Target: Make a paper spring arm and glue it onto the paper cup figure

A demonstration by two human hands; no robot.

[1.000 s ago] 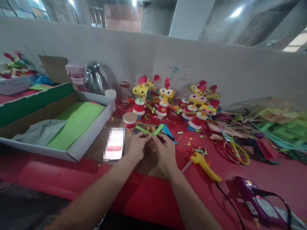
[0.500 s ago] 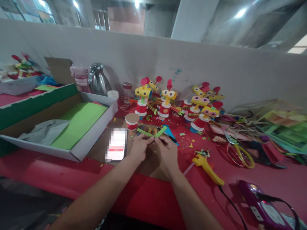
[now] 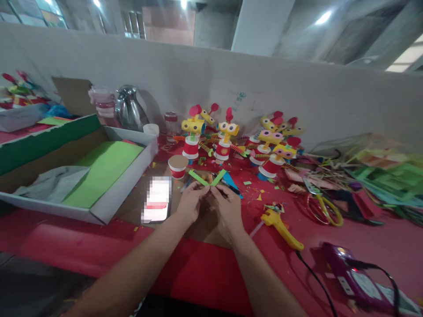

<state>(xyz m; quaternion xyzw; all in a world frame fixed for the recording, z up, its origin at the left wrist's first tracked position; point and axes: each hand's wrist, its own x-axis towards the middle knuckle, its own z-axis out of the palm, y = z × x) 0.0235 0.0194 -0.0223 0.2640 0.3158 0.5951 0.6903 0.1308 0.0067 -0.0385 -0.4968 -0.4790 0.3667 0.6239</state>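
Note:
My left hand point(image 3: 191, 201) and my right hand point(image 3: 228, 204) meet fingertip to fingertip above a brown board point(image 3: 206, 233). Both pinch green paper strips point(image 3: 218, 178) where they join; the strips spread upward in a V shape. Behind my hands, a blue paper piece point(image 3: 230, 180) lies on the board's far side. A red and white paper cup point(image 3: 178, 166) with a brown top stands to the left of the strips. Near my left hand lies a lit phone point(image 3: 157, 200), its screen blurred.
Several cup figures point(image 3: 222, 147) stand along the wall. A box point(image 3: 127, 184) with green paper is at left. On the right lie a yellow glue gun point(image 3: 284, 231), scissors point(image 3: 325, 209), paper scraps point(image 3: 390, 180) and a purple power strip point(image 3: 357, 277) with cords.
The view has shifted slightly, so the tabletop things appear a little further left. The green strips now open in a steeper V, while both hands keep their pinch.

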